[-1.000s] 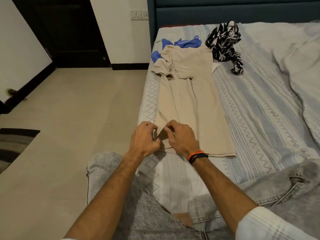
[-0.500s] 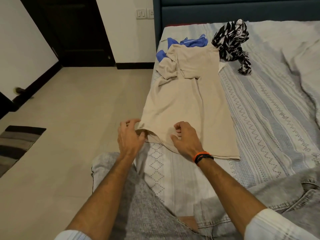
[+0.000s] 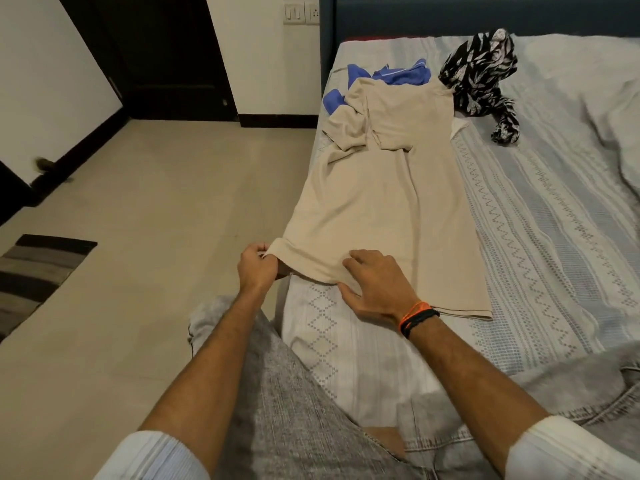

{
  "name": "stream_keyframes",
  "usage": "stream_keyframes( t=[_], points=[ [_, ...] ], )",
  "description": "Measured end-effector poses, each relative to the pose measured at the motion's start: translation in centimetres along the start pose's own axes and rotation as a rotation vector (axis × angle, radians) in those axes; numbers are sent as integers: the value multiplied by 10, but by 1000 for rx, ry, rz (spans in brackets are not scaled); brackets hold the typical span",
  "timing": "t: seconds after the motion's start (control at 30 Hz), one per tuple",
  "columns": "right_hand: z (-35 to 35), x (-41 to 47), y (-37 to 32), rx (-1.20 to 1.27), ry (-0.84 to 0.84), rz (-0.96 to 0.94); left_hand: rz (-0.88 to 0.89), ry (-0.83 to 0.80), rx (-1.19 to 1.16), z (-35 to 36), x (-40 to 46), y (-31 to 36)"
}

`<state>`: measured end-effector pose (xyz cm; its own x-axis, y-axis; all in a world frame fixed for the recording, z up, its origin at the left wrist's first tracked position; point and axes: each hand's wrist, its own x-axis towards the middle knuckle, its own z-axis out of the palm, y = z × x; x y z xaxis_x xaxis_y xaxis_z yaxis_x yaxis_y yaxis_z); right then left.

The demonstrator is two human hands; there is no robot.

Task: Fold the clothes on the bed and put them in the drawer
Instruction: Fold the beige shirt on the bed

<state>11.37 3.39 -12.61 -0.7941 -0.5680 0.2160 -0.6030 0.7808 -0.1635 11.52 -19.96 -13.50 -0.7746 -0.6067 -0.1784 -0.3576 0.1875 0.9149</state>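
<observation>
A long beige garment (image 3: 384, 202) lies stretched along the left side of the bed (image 3: 561, 237). Its near left hem corner hangs past the bed's edge, pinched by my left hand (image 3: 258, 268). My right hand (image 3: 375, 287) grips the hem a little further right, fingers curled into the cloth. A blue garment (image 3: 394, 76) lies partly under the beige one at the far end. A black-and-white patterned garment (image 3: 485, 77) lies bunched beside it near the headboard. No drawer is in view.
Grey jeans (image 3: 284, 393) are draped over the bed's near corner and front. A rumpled light blanket (image 3: 616, 109) covers the right side. Beige tiled floor (image 3: 156, 237) lies left, with a striped mat (image 3: 38, 271) and a dark doorway (image 3: 166, 57).
My hands moved apart along the hem. The left hand pulled the hem's corner out leftward past the bed's edge, spreading the beige garment wider.
</observation>
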Motion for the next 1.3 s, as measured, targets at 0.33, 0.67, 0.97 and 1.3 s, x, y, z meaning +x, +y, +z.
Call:
stream_keyframes(
  t=[0.33, 0.67, 0.97, 1.3],
  points=[
    [-7, -2, 6, 74, -30, 43, 183, 52, 101, -14, -7, -2],
    [-6, -5, 6, -70, -9, 42, 51, -25, 140, -9, -1, 2],
    [-15, -18, 21, 29, 28, 55, 61, 137, 88, -18, 5, -7],
    [-6, 10, -7, 70, 55, 99, -303, -132, -431, -19, -2, 3]
  ],
)
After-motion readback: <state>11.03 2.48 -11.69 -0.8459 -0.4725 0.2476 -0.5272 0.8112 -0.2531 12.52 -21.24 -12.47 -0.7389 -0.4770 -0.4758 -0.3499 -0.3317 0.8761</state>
